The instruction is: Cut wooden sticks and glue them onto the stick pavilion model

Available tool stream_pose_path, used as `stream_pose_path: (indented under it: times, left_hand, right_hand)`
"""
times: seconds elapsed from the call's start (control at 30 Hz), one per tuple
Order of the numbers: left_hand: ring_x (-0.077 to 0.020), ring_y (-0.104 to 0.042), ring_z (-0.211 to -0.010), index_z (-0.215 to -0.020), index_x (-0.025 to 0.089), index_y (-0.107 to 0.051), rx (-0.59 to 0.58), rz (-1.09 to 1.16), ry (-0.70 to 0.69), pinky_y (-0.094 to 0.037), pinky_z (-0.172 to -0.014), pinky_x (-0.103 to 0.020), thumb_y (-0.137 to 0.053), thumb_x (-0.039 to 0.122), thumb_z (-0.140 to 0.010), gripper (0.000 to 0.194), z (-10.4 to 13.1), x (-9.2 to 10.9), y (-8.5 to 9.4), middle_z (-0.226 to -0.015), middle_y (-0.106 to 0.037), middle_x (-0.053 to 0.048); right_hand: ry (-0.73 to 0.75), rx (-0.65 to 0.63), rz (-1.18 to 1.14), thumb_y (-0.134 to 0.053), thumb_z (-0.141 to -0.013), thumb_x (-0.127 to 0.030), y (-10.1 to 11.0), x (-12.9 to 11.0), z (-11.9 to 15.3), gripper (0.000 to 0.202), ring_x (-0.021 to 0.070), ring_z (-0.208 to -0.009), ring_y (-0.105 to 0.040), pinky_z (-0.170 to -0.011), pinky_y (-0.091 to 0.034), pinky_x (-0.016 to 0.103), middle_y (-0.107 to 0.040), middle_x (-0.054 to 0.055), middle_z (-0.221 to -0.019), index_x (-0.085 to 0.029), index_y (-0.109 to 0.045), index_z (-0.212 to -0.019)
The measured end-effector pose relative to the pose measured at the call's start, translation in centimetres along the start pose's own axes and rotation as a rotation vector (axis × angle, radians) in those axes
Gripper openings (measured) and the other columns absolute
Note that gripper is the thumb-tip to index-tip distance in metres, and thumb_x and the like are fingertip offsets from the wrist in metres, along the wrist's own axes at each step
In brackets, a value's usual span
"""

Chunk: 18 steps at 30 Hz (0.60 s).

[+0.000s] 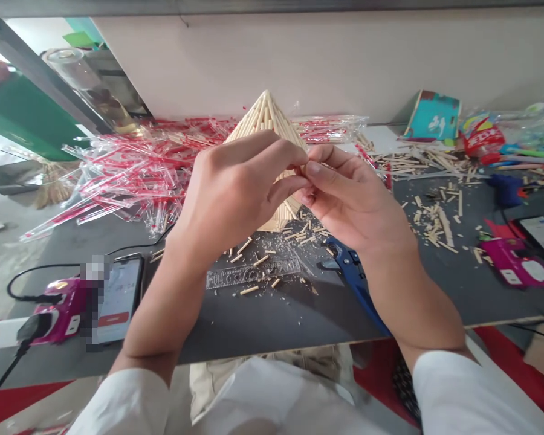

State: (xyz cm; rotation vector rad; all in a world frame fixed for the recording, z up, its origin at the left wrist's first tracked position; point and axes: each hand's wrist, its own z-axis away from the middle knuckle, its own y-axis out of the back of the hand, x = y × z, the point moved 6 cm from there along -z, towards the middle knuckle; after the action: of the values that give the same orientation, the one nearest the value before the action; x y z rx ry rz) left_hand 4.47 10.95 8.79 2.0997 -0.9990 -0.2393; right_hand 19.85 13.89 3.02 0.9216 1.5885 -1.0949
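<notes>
My left hand (236,187) and my right hand (349,193) meet in the middle, above the table, with fingertips pinched together. Whatever sits between them is small and mostly covered by the fingers. Behind the hands stands a cone-shaped model of pale wooden sticks (266,115), its lower part largely blocked from sight. Below them lies a clear plastic ruler (254,273) among short cut stick pieces (249,290). A blue-handled cutter (356,275) rests partly under my right forearm.
Red-and-clear plastic wrappers (140,169) pile up at the left and back. Stick pieces (435,223) scatter at right. A phone (120,296) and purple power strip (66,308) lie left; another purple power strip (517,263) lies right. The table's front edge (299,350) is near my body.
</notes>
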Motion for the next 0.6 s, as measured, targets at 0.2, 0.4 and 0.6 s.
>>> stream_pose_path:
  times: [0.2, 0.4, 0.6]
  left_hand:
    - [-0.02, -0.077, -0.085, -0.111, 0.03, -0.073, -0.031, -0.006, 0.047, -0.061, -0.072, -0.038, -0.051, 0.041, -0.11, 0.024, 0.0, 0.1, -0.8, -0.095, -0.077, 0.001]
    - [-0.0189, -0.073, -0.074, -0.112, 0.024, -0.076, 0.023, 0.015, -0.054, -0.058, -0.064, -0.037, -0.063, 0.033, -0.106, 0.017, 0.1, -0.4, 0.1, -0.088, -0.078, -0.001]
    - [-0.021, -0.074, -0.083, -0.126, 0.032, -0.076, -0.1, 0.042, -0.067, -0.059, -0.087, -0.04, -0.062, 0.038, -0.104, 0.027, 1.1, -1.8, 1.9, -0.083, -0.076, 0.003]
  right_hand:
    - [0.003, 0.01, 0.045, -0.089, -0.082, -0.051, 0.6, 0.0, -0.1, 0.038, 0.013, -0.074, -0.057, -0.066, -0.053, 0.027, -0.056, -0.001, -0.082, -0.026, -0.062, -0.091]
    - [0.024, -0.077, 0.178, -0.078, -0.092, -0.056, 0.3, 0.0, 0.2, 0.035, 0.015, -0.08, -0.064, -0.066, -0.055, 0.028, -0.064, 0.001, -0.089, -0.025, -0.066, -0.102]
    - [0.183, 0.103, 1.026, -0.064, -0.101, -0.045, 3.3, -3.6, 0.8, 0.025, 0.0219, -0.092, -0.07, -0.089, -0.057, 0.039, -0.074, 0.008, -0.104, -0.023, -0.072, -0.108]
